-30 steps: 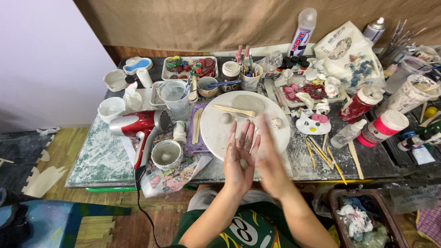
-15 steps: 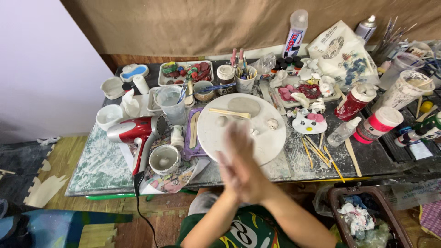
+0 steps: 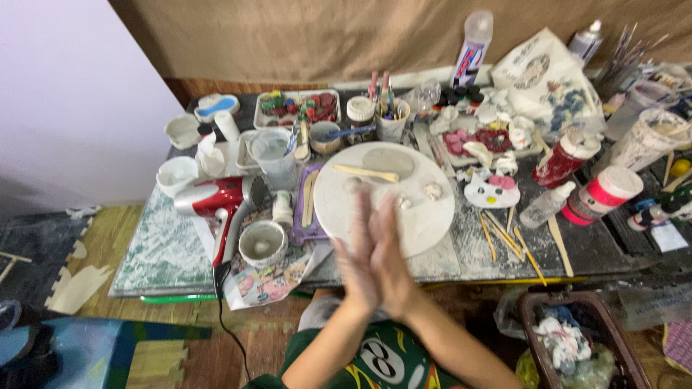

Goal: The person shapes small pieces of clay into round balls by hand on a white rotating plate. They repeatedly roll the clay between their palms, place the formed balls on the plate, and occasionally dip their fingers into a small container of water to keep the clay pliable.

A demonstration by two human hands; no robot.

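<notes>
My left hand (image 3: 357,263) and my right hand (image 3: 395,270) are pressed flat together, palm to palm, fingers straight and blurred by motion. They hover over the near edge of a round white board (image 3: 432,220). Whether anything lies between the palms is hidden. On the board lie a wooden stick (image 3: 364,173), a flat grey clay disc (image 3: 389,161) and a few small clay lumps (image 3: 432,190).
Left of the board are a red hair dryer (image 3: 216,198), a clay-smeared cup (image 3: 263,243) and a clear measuring jug (image 3: 274,153). At the right lie a white cat-face piece (image 3: 491,191), loose wooden sticks (image 3: 504,236), jars and bottles. A basket of rags (image 3: 577,338) stands on the floor.
My hands were slightly apart with spread fingers a second ago. They have closed palm to palm and shifted a little toward me, rubbing together.
</notes>
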